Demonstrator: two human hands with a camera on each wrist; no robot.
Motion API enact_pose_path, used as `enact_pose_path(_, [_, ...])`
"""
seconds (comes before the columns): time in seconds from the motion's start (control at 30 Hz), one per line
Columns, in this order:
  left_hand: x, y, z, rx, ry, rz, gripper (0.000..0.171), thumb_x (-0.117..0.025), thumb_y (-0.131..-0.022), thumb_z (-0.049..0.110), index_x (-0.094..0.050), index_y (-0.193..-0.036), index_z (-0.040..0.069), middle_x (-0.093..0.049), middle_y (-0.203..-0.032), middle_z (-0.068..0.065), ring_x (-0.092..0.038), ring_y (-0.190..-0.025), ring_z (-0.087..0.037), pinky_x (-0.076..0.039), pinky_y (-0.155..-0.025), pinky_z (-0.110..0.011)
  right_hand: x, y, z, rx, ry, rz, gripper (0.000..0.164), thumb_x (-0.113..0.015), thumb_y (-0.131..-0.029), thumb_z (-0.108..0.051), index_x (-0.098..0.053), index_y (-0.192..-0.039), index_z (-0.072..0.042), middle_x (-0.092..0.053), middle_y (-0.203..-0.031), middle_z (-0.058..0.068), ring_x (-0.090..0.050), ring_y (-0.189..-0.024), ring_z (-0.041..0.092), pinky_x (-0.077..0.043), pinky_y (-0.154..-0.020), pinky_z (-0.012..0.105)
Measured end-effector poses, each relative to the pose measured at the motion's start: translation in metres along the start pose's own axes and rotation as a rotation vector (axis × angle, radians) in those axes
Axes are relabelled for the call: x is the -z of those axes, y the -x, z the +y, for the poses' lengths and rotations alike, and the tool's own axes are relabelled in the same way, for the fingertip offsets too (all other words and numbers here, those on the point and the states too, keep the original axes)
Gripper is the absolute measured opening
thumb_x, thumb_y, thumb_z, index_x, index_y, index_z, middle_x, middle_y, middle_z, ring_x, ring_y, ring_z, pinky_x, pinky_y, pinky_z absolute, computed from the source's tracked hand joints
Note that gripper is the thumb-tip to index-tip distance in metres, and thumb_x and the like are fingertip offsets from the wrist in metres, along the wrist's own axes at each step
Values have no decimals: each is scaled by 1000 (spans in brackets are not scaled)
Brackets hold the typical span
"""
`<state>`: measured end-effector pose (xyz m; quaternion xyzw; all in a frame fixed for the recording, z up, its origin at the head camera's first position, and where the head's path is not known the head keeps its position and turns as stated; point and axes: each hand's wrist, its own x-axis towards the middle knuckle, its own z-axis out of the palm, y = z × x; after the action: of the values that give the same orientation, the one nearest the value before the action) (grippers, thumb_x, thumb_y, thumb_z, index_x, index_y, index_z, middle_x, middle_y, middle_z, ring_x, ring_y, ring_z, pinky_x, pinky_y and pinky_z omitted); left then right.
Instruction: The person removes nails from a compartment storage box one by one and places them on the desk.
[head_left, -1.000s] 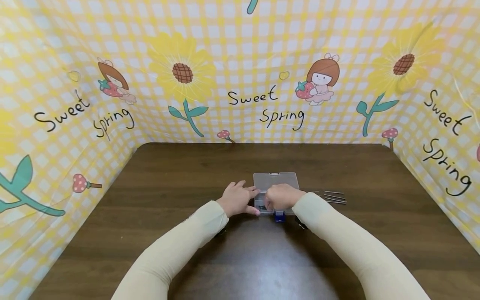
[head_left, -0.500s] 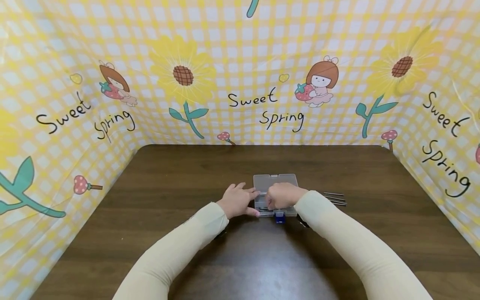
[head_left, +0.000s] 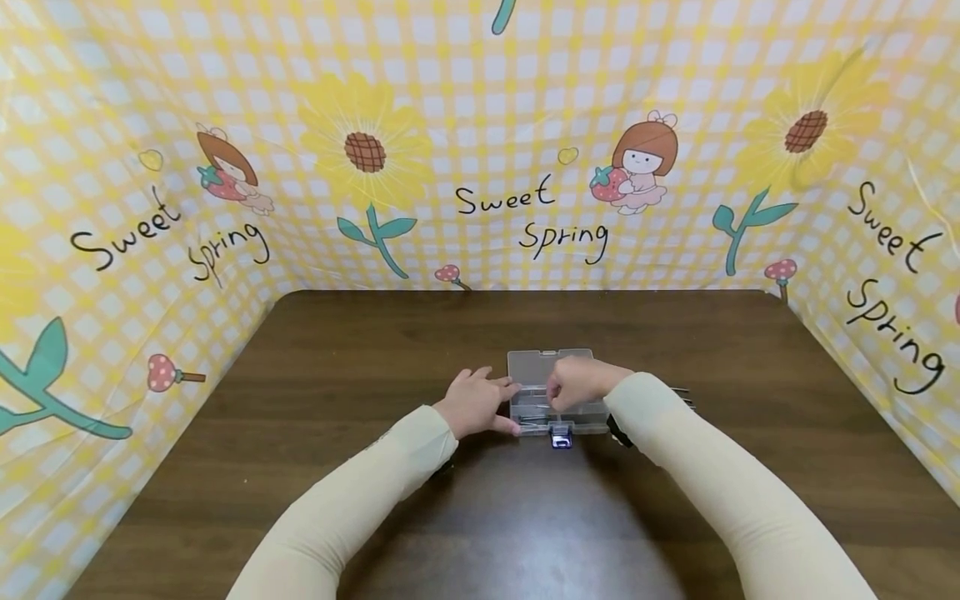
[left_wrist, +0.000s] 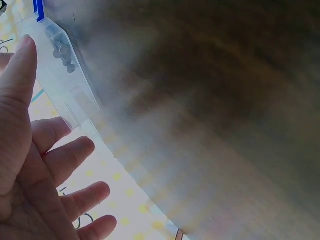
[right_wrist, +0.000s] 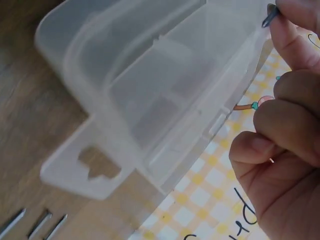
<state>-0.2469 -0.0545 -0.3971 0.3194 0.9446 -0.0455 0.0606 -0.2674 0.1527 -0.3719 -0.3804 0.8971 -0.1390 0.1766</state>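
A clear plastic compartment box (head_left: 528, 365) stands on the table with its lid raised at the back and a blue latch (head_left: 561, 437) at its front. My left hand (head_left: 474, 402) spreads its fingers at the box's left side, thumb and forefinger right at its edge. Over the middle compartments, my right hand (head_left: 585, 380) pinches a nail (right_wrist: 270, 16) between thumb and forefinger, its pointed tip showing in the right wrist view. Through the box wall, the left wrist view shows several round nail heads (left_wrist: 64, 52). More metal pieces lie in the front left compartment.
Several loose nails (right_wrist: 12, 222) lie on the table right of the box, partly hidden by the right sleeve in the head view. A yellow checked cloth (head_left: 532, 133) walls in the brown table (head_left: 360, 333) at the back and sides.
My right hand has risen from the box's front left compartment and shifted right, uncovering metal pieces there. The left hand stays at the box's left side.
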Motion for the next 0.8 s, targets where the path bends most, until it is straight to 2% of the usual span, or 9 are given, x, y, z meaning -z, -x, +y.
enact_pose_path(0.33, [-5, 8, 0, 0, 75, -6, 73, -64, -81, 59, -53, -140, 18, -51, -140, -4, -42, -130, -37, -34, -101, -49, -5, 12, 14, 9, 53, 44, 17, -60, -76, -3, -63, -63, -12, -50, -61, -11, -39, -56, 4, -36, -56, 21])
enact_pose_path(0.53, [-12, 11, -1, -18, 82, 6, 71, -64, -81, 58, -53, -139, 17, -52, -140, -4, -42, -130, -37, -34, -101, -49, -7, 29, 23, -69, 58, 41, 13, -63, -80, -6, -68, -69, -12, -57, -67, -9, -44, -60, 5, -41, -59, 23])
enact_pose_path(0.7, [-6, 11, -1, -24, 94, 18, 71, -65, -81, 56, -54, -139, 17, -52, -139, -5, -41, -131, -38, -33, -102, -49, -1, 42, 34, -129, 38, 54, 14, -62, -80, -6, -66, -68, -11, -57, -66, -7, -44, -58, 7, -40, -57, 25])
enact_pose_path(0.8, [-2, 10, -1, -26, 110, 2, 71, -65, -82, 55, -53, -140, 16, -51, -141, -5, -40, -132, -38, -32, -104, -49, 4, 49, 42, -124, 47, 72, 13, -62, -79, -6, -66, -69, -12, -58, -68, -8, -45, -60, 7, -41, -58, 25])
